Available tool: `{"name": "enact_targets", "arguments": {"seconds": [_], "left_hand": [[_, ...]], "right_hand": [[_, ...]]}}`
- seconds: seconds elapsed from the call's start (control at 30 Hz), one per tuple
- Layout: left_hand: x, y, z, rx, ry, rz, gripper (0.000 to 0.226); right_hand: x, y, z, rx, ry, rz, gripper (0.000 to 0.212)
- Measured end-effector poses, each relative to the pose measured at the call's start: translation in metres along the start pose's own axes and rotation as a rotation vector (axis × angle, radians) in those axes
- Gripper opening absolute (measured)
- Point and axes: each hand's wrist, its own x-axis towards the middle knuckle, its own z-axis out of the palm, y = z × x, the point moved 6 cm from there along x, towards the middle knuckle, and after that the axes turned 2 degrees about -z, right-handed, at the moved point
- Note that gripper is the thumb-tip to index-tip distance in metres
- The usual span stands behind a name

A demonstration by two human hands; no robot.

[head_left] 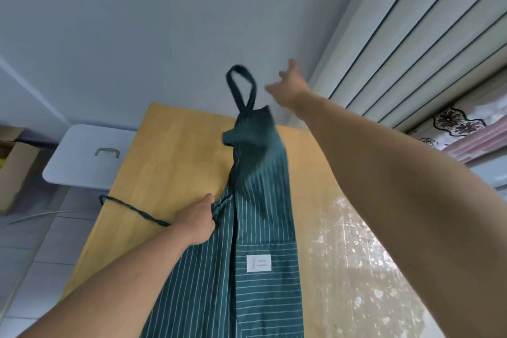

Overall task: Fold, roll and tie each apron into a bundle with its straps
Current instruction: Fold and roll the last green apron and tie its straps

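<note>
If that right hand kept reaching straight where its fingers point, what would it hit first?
Probably the pale wall behind the table. The right hand is open, past the apron's neck loop, with nothing between; depth is unclear.

Apron (255,228) lying lengthwise on the table (175,151), neck loop (241,88) at its far end, waist strap (131,210) trailing left, left hand (196,221) on the apron's left edge, right hand (288,85) beyond the far end, chair (87,156) left of the table
</note>
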Motion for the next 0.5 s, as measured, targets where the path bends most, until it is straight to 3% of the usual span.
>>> {"name": "enact_targets", "arguments": {"seconds": [0.07,0.13,0.2,0.27,0.37,0.5], "left_hand": [[-0.001,-0.001,0.0,-0.009,-0.004,-0.004,0.039],[-0.001,-0.002,0.001,-0.008,-0.007,-0.004,0.039],[-0.001,-0.003,0.001,-0.006,-0.013,-0.01,0.04],[-0.001,-0.002,0.001,-0.011,-0.014,-0.015,0.044],[-0.003,-0.003,0.001,-0.02,-0.015,-0.022,0.045],[-0.004,-0.004,0.003,-0.037,-0.007,-0.029,0.041]], "right_hand": [[-0.017,0.004,0.013,-0.285,-0.08,-0.097,0.056],[-0.042,0.02,0.036,-0.401,-0.239,-0.178,0.045],[-0.063,0.042,0.054,-0.544,-0.411,-0.186,0.075],[-0.071,0.062,0.058,-0.673,-0.459,-0.162,0.097],[-0.067,0.085,0.056,-0.82,-0.411,-0.149,0.081],[-0.063,0.1,0.045,-0.966,-0.175,-0.086,0.077]]}}
